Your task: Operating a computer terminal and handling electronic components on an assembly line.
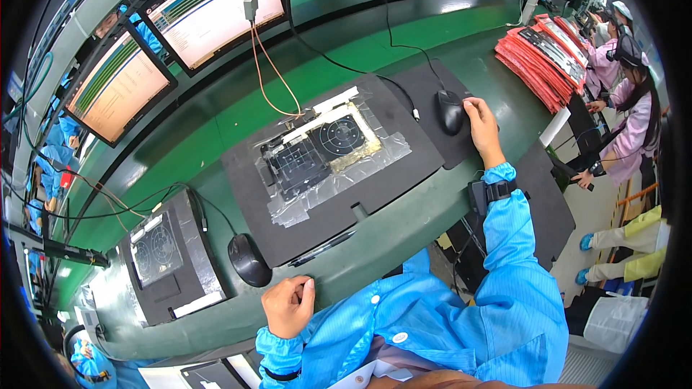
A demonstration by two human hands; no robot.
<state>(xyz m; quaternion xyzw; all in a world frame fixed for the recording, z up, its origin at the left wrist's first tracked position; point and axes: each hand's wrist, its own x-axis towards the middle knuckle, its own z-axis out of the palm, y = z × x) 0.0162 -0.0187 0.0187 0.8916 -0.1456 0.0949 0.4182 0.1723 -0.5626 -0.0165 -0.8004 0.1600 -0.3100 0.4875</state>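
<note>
My left hand is a loose fist at the bench's near edge, with nothing visible in it. Just beyond it lies a black mouse. My right hand rests with curled fingers beside a second black mouse; whether it touches that mouse is unclear. Between the hands, a black foam board carries a fixture with a dark square part and a round ringed target, held down by clear tape. A thin black pen-like stick lies along the board's near edge.
Two monitors stand at the far left. Cables hang down to the fixture. A similar board with a target lies at left. Stacked red packets sit at the far right. Other people in pink coats are beyond the bench's right end.
</note>
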